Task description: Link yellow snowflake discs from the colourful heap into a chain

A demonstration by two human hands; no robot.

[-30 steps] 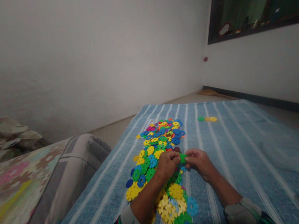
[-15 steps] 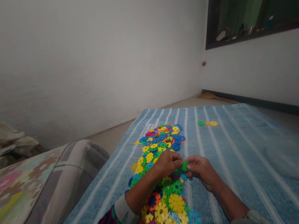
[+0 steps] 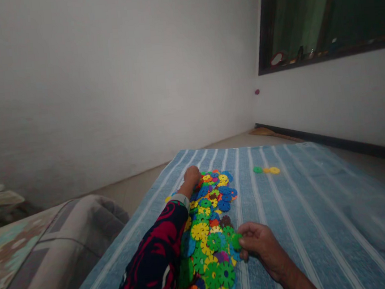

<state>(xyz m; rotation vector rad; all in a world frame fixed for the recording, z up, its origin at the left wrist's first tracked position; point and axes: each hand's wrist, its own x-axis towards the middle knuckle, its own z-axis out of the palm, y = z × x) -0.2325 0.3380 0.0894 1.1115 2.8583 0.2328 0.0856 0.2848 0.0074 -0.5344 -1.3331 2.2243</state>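
My right hand (image 3: 260, 244) pinches a green notched plastic disc (image 3: 236, 241) at the right side of a long pile of such discs (image 3: 200, 230). The pile mixes yellow, green, blue, orange and purple pieces. My left hand (image 3: 191, 177) is stretched out to the far left end of the pile, touching or just over the discs there. Its back faces me, so its fingertips are hidden. To the right of the pile's far end lies a short joined row, with a green disc (image 3: 257, 170), an orange piece between and a yellow disc (image 3: 275, 170).
A blue and white striped cloth (image 3: 294, 207) covers the surface under the discs. Clear plastic (image 3: 381, 222) lies at its right. A grey-draped seat or bed (image 3: 86, 235) stands at the left. Walls rise behind, with a dark-framed window (image 3: 323, 20) at upper right.
My left hand has left the green disc and reached away to the pile's far left end. My right hand keeps the green disc. The view has tilted slightly upward.
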